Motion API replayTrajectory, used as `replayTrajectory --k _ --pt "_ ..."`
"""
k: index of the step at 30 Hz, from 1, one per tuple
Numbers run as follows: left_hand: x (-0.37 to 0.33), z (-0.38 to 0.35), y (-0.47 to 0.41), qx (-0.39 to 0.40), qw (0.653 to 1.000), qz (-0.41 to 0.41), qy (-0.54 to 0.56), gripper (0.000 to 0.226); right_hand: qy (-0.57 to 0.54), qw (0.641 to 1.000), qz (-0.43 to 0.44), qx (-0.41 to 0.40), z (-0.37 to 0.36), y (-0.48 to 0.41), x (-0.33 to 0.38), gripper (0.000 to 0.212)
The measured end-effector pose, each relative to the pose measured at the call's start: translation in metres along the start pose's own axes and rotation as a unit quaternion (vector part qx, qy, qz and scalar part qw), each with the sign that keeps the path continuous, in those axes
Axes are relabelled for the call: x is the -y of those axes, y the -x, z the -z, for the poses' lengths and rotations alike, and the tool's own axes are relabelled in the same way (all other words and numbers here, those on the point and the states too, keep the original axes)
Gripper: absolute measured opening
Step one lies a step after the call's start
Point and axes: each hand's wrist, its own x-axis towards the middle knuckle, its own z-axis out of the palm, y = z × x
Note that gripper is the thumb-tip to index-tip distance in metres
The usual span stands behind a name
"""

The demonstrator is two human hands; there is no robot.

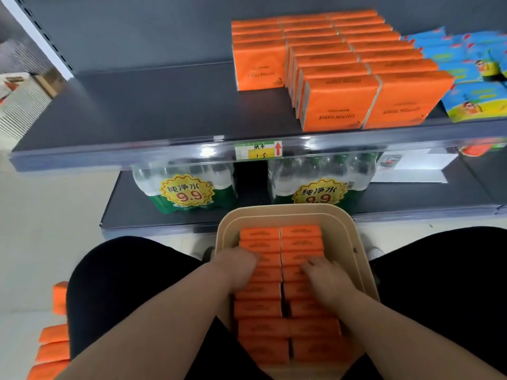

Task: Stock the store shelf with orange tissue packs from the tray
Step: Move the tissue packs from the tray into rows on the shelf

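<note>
A shop: shelf (164,116) price tag (258,150), priced water packs (186,192).

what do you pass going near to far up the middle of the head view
tray holding orange tissue packs → bottled water packs on the lower shelf → price tag → stocked orange packs on the upper shelf

We see a beige tray (354,242) low in front of the shelf (137,111), filled with two tight columns of orange packs (260,234) standing on edge. On the dark shelf, three rows of shelved packs (340,105) stand upright at the right, labels upside down. The leftmost row sits further back, and the shelf's left half is bare.
</note>
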Motion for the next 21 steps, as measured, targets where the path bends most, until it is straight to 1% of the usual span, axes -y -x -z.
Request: replayTrajectory --k 5,8,16,21 --pt "0.000 -0.002 -0.010 0.029 0.999 0.003 0.016 0.022 -0.012 0.999 -0.039 0.004 -0.010 -0.010 -0.005 0.038" --pt "-0.003 -0.001 -0.015 0.046 0.999 -0.002 0.025 0.022 0.001 0.999 -0.050 0.005 -0.014 -0.017 -0.004 0.037" --pt "0.002 -0.004 -0.023 0.047 0.996 -0.004 0.077 0.027 0.067 0.997 -0.038 -0.022 -0.018 -0.029 0.001 0.030" --pt "0.004 -0.006 -0.022 0.044 0.995 0.003 0.086 0.024 0.061 0.997 -0.041 -0.024 -0.016 -0.031 -0.001 0.025"
